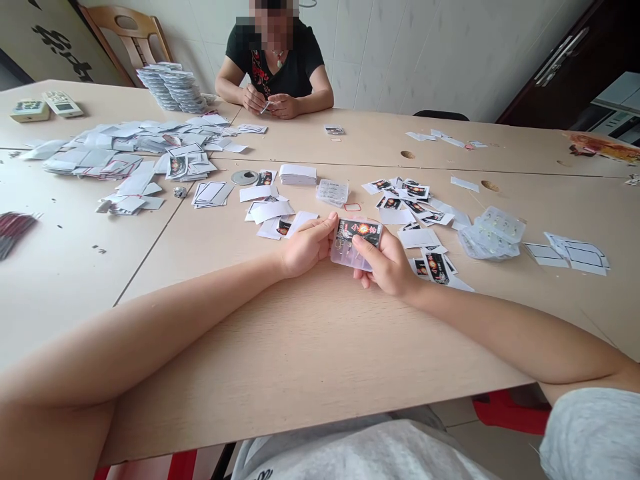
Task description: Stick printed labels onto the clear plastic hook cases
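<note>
The clear plastic box [350, 257] sits dead center, held between both hands just in front of the paper mess, with a black-and-red printed card [361, 233] lying on its top face and what look like small metal hooks [341, 252] showing through the plastic. The left hand [306, 245] is grasping the box's left end, while the right hand [385, 262] has it from the other side, its thumb [364, 248] pressed down on the card. Neither hand is balled up or letting go; it's a firm two-sided pinch, which seems to keep the box level and the card flat and facing the person. Right behind it are loose printed cards [403, 197] and white paper pieces [267, 210], probably left spread out so they're easy to grab. Further right lies a heap of clear plastic trays [490, 233], and a neat white stack [298, 175] sits further up the table. Across the table, a co-worker's hands [263, 100] are working on something small, close to tall stacks of clear boxes [173, 90], which look lined up to save space.
</note>
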Tool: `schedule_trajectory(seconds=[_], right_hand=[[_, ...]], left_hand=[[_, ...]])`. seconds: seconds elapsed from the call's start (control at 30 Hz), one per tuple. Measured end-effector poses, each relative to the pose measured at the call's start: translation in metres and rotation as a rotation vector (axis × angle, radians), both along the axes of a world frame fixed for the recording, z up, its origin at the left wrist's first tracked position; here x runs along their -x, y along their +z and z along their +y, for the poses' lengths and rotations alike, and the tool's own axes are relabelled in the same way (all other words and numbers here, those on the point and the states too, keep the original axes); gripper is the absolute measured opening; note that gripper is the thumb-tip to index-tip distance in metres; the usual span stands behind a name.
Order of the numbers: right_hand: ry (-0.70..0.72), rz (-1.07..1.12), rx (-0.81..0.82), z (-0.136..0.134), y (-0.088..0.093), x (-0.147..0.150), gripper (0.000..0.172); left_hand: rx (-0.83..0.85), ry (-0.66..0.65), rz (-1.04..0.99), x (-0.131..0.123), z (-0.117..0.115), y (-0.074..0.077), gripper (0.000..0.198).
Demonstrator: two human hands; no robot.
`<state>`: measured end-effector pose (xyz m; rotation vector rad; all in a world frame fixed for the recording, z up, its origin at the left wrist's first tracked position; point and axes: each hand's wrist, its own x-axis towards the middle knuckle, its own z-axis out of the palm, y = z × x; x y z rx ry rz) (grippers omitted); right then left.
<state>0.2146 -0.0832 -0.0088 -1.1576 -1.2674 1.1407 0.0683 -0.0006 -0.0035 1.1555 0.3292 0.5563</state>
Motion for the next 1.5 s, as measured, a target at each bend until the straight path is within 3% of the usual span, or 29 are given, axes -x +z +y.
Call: schedule_trajectory(seconds=[0.2, 0.33, 0.43, 0.5, 0.67, 0.83, 0.93, 1.03, 1.13, 1.27, 1.37, 1.5], right_hand=[[-0.003, -0.009, -0.015, 0.0, 0.0, 0.0, 0.046], [0.027, 0.02, 0.038, 0.002, 0.003, -0.002, 0.041], [0.111, 0.039, 0.038, 0.005, 0.005, -0.006, 0.052], [0.118, -0.005, 0.031, 0.007, 0.007, -0.009, 0.057], [-0.038, -0.113, -0.004, 0.021, 0.02, -0.025, 0.039], [-0.254, -0.039, 0.033, 0.084, 0.042, -0.057, 0.024], [-0.314, -0.044, 0.042, 0.132, 0.042, -0.069, 0.024], [-0.349, -0.187, 0.071, 0.16, 0.033, -0.069, 0.024], [-0.338, -0.335, 0.065, 0.16, 0.024, -0.066, 0.036], [-0.23, -0.858, 0.008, 0.147, 0.023, -0.074, 0.047], [-0.145, -1.097, 0.05, 0.146, 0.031, -0.088, 0.049], [-0.041, -1.281, 0.17, 0.155, 0.044, -0.107, 0.05]], left_hand=[[-0.119, -0.018, 0.078, 0.002, -0.004, 0.003, 0.029], [-0.09, -0.038, 0.079, 0.002, -0.005, 0.002, 0.027], [-0.065, -0.073, 0.06, 0.002, -0.002, 0.001, 0.03], [-0.067, -0.023, 0.074, 0.001, 0.0, -0.001, 0.032], [-0.053, 0.114, 0.095, -0.001, 0.003, -0.004, 0.039], [-0.098, 0.242, 0.213, 0.0, -0.002, -0.001, 0.04], [-0.294, 0.204, 0.266, 0.001, -0.01, 0.001, 0.03], [-0.69, 0.098, 0.346, 0.002, -0.02, 0.001, 0.017], [-1.157, 0.003, 0.338, 0.002, -0.026, -0.002, 0.011], [-1.655, -0.095, 0.322, 0.001, -0.03, -0.007, 0.016], [-1.782, -0.103, 0.377, 0.001, -0.03, -0.008, 0.019], [-1.79, -0.094, 0.393, 0.003, -0.03, -0.007, 0.02]])
